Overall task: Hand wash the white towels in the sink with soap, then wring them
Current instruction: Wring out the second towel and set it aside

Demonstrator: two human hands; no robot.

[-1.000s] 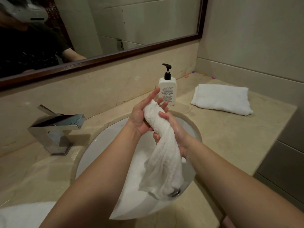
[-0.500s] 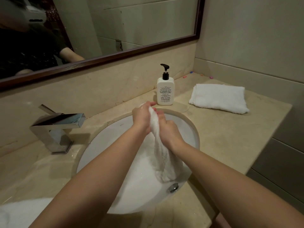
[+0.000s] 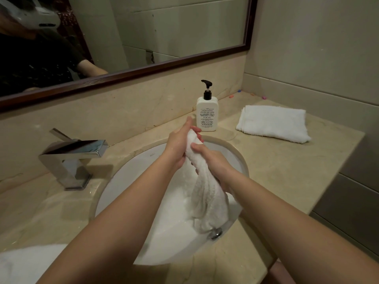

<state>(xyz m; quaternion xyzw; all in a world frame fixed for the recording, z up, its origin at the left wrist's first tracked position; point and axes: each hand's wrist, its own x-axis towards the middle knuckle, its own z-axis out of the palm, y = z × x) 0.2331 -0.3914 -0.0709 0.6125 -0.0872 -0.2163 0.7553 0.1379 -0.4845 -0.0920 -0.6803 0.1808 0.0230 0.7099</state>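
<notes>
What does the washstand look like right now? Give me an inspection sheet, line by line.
Surface: beige stone counter around a white sink.
Job's things: wet towel hangs into the sink; folded towel on the counter; soap bottle upright behind the sink.
Clutter: small coloured bits in the far corner, too small to tell.
Grip: left hand and right hand both hold the wet towel.
Cables: nothing seen.
Surroundings: tap, mirror.
</notes>
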